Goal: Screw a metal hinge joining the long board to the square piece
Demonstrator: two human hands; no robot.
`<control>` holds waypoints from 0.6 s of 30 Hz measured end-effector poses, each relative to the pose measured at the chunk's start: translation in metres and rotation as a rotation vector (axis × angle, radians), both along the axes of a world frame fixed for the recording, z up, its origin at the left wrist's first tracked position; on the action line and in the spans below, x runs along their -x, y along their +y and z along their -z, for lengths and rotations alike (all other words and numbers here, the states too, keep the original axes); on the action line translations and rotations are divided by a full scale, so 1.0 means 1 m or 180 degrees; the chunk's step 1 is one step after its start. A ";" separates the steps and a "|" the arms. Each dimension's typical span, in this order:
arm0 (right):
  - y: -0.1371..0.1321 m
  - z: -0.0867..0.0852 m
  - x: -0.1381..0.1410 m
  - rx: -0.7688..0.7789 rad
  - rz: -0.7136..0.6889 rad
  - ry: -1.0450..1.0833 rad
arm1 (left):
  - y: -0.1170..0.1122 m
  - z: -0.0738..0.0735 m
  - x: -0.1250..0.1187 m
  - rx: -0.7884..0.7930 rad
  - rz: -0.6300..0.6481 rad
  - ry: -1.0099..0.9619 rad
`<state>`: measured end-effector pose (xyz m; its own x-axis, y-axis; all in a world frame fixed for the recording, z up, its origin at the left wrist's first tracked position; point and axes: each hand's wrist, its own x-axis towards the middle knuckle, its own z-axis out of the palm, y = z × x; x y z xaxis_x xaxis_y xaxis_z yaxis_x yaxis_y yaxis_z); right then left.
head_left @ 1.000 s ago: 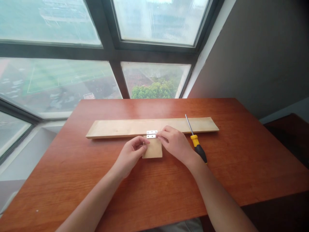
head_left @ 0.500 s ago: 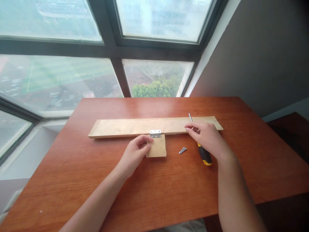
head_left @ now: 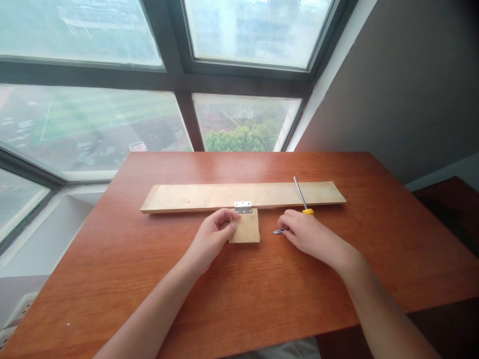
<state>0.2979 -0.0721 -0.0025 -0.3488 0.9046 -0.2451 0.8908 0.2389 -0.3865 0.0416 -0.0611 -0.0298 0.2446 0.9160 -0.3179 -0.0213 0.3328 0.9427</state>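
My left hand (head_left: 213, 237) pinches the left edge of a small square wooden block (head_left: 247, 228). A silver hinge (head_left: 243, 207) with several screw holes bridges the block and a long pale wooden board (head_left: 194, 194) behind it. Over to the right, my right hand (head_left: 305, 229) has its fingertips closed on the screws (head_left: 278, 231) lying on the table; their tips poke out to the left. Just behind that hand is a screwdriver (head_left: 300, 193), its shaft resting across the board. Most of its handle is hidden under the hand, with only a yellow collar showing.
Everything lies on a reddish-brown wooden table (head_left: 209, 294). Large windows with a dark frame (head_left: 183, 119) rise behind its far edge. A grey wall (head_left: 396, 89) stands at the right, and a wall socket (head_left: 22, 309) shows at the lower left.
My right hand has moved down and to the left, from above the screwdriver to the screws, and closed its fingers on them. The left hand stays at the block.
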 end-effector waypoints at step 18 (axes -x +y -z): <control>0.021 -0.008 0.027 -0.0132 -0.0172 0.0269 | 0.000 0.004 -0.001 -0.0075 0.0023 -0.0018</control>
